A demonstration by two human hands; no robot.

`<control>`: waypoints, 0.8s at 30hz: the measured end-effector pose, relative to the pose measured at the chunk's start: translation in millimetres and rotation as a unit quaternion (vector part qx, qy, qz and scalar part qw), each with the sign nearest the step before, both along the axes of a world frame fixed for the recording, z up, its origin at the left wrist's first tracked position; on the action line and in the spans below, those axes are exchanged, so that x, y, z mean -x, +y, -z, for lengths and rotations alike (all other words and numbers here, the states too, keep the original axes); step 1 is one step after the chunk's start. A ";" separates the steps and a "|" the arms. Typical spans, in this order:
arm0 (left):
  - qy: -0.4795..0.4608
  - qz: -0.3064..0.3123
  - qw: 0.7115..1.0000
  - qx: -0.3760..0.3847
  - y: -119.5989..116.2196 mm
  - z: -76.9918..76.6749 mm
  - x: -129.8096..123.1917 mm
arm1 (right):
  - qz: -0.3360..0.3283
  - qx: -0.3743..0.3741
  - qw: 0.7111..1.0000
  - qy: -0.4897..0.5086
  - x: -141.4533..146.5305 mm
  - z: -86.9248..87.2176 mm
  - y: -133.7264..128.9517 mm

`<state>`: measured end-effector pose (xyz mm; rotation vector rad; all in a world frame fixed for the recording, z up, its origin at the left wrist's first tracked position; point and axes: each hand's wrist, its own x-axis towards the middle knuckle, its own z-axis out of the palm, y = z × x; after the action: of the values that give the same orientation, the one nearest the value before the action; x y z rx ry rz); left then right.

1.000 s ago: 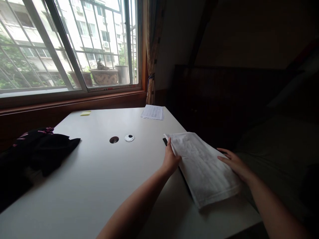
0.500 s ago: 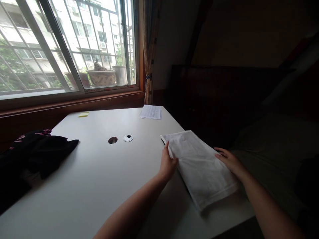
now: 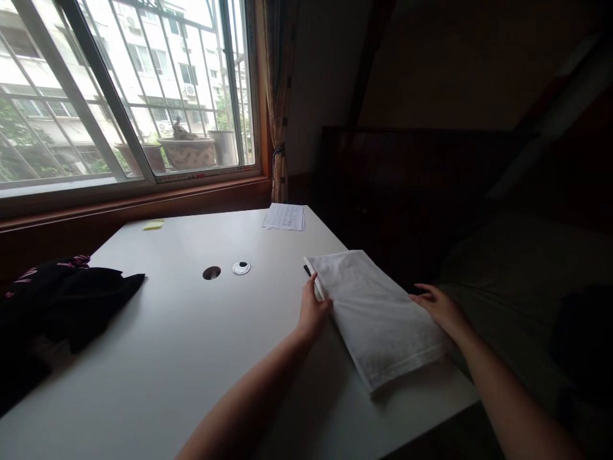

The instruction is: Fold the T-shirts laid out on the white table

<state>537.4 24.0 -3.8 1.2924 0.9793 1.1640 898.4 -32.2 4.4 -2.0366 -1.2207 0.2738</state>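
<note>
A folded white garment [image 3: 378, 313], flat and roughly rectangular, lies at the right side of the white table [image 3: 201, 358]. A stitched hem runs along its near end, and a bit of something dark shows beneath its far left corner. My left hand [image 3: 313, 313] grips the left edge, thumb and fingers around the cloth. On the opposite edge, my right hand [image 3: 440, 310] holds the fabric; part of its fingers is hidden behind the cloth.
A black garment [image 3: 96, 294] with pink marks lies crumpled at the left. Papers [image 3: 285, 217] and a yellow note [image 3: 154, 225] rest near the far edge. There is a round hole [image 3: 211, 273] beside a round cap [image 3: 241, 268]. A barred window [image 3: 143, 96] stands behind.
The view has shifted slightly, so most things sit a little further left. The garment's near end looks slightly raised or drawn back and smoother. Both hands keep hold of its edges.
</note>
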 end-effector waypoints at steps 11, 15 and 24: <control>0.038 -0.010 0.998 -0.043 -9.5 -6.1 5.3 | -0.004 0.068 0.969 -0.236 -14.4 19.6 8.1; 0.073 -0.017 0.996 -0.057 -13.0 -4.0 4.4 | -0.085 -0.019 0.944 -0.317 25.2 2.8 18.2; 0.318 -0.088 0.876 -0.353 -25.0 -8.2 14.8 | -0.361 0.036 0.890 -0.277 153.9 1.0 99.0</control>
<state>522.6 -1.0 4.4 2.3166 1.2002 1.3215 744.5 66.9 3.5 -1.6757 -2.3477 0.0721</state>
